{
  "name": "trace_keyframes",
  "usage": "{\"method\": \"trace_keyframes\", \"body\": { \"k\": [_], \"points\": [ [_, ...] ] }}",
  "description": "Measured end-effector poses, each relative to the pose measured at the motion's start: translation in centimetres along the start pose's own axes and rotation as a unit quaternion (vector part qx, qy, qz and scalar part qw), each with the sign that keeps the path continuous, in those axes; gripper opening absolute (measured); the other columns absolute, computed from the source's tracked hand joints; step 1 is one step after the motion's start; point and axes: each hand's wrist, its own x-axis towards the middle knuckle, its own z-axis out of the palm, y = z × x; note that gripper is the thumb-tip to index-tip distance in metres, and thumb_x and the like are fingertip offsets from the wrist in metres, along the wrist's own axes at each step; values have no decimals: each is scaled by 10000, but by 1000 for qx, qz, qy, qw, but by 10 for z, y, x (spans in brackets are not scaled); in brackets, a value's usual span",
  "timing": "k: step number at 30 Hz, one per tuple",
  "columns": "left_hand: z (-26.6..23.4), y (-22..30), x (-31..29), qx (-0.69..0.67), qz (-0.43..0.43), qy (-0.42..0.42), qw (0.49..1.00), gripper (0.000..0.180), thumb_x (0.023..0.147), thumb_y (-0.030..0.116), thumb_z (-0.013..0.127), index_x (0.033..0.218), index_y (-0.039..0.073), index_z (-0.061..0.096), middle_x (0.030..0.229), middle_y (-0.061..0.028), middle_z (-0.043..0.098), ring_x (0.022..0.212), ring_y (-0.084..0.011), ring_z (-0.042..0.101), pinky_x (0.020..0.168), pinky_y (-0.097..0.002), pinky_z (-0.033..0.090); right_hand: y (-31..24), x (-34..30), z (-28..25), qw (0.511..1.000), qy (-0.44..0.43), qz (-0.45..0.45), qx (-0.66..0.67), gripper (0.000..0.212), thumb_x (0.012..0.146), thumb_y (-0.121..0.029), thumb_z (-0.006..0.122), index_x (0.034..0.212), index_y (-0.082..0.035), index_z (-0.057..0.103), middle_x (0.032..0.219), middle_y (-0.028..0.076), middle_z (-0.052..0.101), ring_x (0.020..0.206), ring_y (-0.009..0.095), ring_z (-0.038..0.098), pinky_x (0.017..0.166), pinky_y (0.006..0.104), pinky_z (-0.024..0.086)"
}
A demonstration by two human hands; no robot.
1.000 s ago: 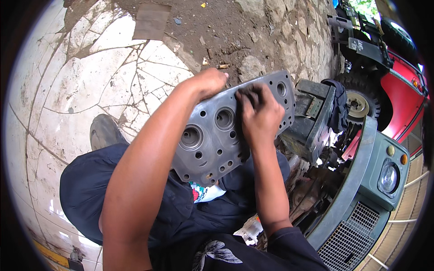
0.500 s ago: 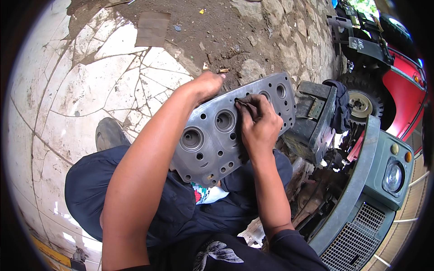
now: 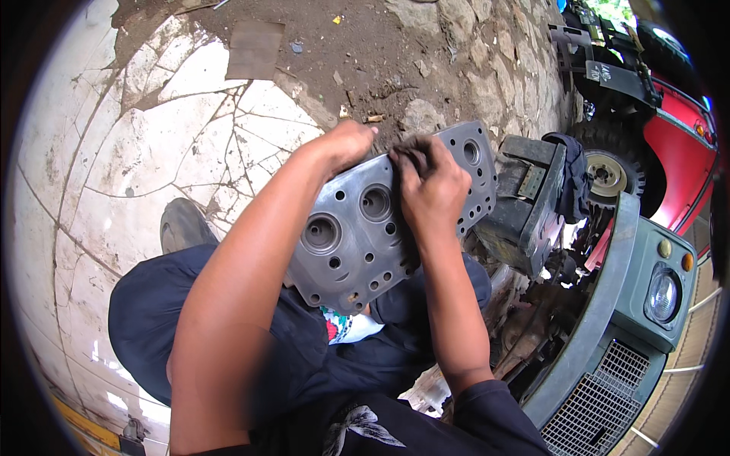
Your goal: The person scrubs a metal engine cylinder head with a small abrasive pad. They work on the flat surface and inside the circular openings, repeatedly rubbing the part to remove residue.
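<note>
A grey metal engine cylinder head (image 3: pixel 346 235) lies tilted across my lap, its flat face up, with round valve seats and several small bolt holes. At its far edge my left hand (image 3: pixel 351 143) is closed around the rim; most of its fingers are hidden behind the metal. My right hand (image 3: pixel 433 182) is pinched against the face near that same edge, its dark-smudged fingertips pressed together. Whatever sits between those fingertips, if anything, is too small and dark to make out. The right hand covers one of the valve seats.
To the right stands a dark battered metal box (image 3: pixel 525 205) with a dark cloth (image 3: pixel 570 175) over it. Beyond are a green vehicle front (image 3: pixel 646 296) and a red vehicle (image 3: pixel 677 159). A brown flat piece (image 3: pixel 255 50) lies on soil beside cracked white paving (image 3: pixel 137 159).
My right hand has slid a little away from me, up to the far edge of the cylinder head. The left hand keeps its place.
</note>
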Motion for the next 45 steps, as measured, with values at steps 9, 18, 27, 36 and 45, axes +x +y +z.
{"method": "trace_keyframes", "body": {
  "k": [9,18,27,36,45],
  "points": [
    [2,-5,5,31,19,22,999,512,1103,385,604,1107,-106,748,1072,-178,772,981,-252,684,912,-451,538,-3,1,-2,999,29,-23,-20,96,866,-61,799,928,-34,731,896,157,779,845,380,735,778,462,566],
    [-17,-9,25,122,93,135,979,569,1080,473,593,993,-63,761,1020,-222,766,933,-275,705,879,-445,537,26,-28,-37,954,68,103,275,145,906,6,815,1031,24,744,998,116,810,923,137,765,845,303,607],
    [-1,63,-65,164,339,177,909,450,1049,379,676,1195,-40,747,1079,-170,792,1016,-213,743,920,-343,548,78,21,-30,857,185,149,457,354,1002,-199,804,1229,35,667,1115,96,730,991,153,688,918,303,563],
    [20,69,-86,23,389,67,919,350,1009,171,755,1304,-16,725,1176,-124,784,1084,-178,734,977,-334,571,47,24,-46,806,99,157,563,456,908,-11,846,1303,27,621,1187,215,757,1073,250,760,916,364,653],
    [35,59,-82,-95,360,91,923,261,971,19,775,1212,-61,714,1134,-118,779,1027,-156,748,933,-308,607,37,19,-26,660,24,211,721,594,910,-110,878,1404,40,582,1255,149,722,1143,211,711,1027,355,572]
  ]
}}
